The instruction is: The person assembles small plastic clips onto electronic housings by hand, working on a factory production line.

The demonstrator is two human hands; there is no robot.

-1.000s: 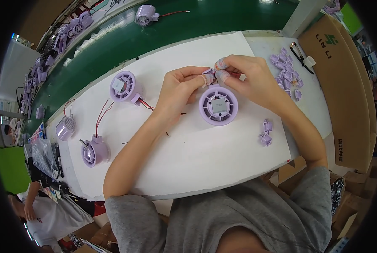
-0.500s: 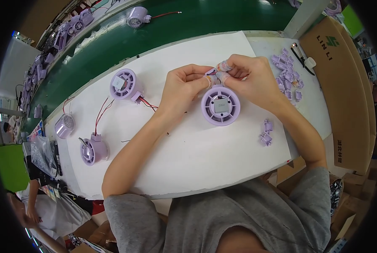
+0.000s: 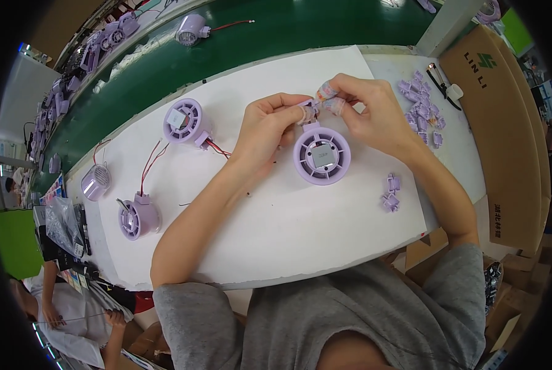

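A round purple fan head point(image 3: 322, 156) lies on the white sheet, its spoked ring and square grey plate facing up. My left hand point(image 3: 274, 120) is closed on a small purple plastic piece point(image 3: 307, 105) at the fan head's neck. Beside it my right hand point(image 3: 370, 110) pinches with thumb and forefinger, both wrapped in patterned tape. What lies between those fingertips is too small to make out; thin dark wire shows at the neck, partly hidden by the fingers.
More purple fan heads with red and black wires, one here point(image 3: 186, 121) and another point(image 3: 138, 219), stand to the left. Small purple plastic parts point(image 3: 421, 108) are heaped at right, beside a cardboard box point(image 3: 495, 135). A green conveyor point(image 3: 300, 28) runs behind. Another person sits at lower left.
My right fingertips have drawn slightly away from the left ones, showing more of the neck. A fan head on the green conveyor has shifted left. The other person's hands have come further into view.
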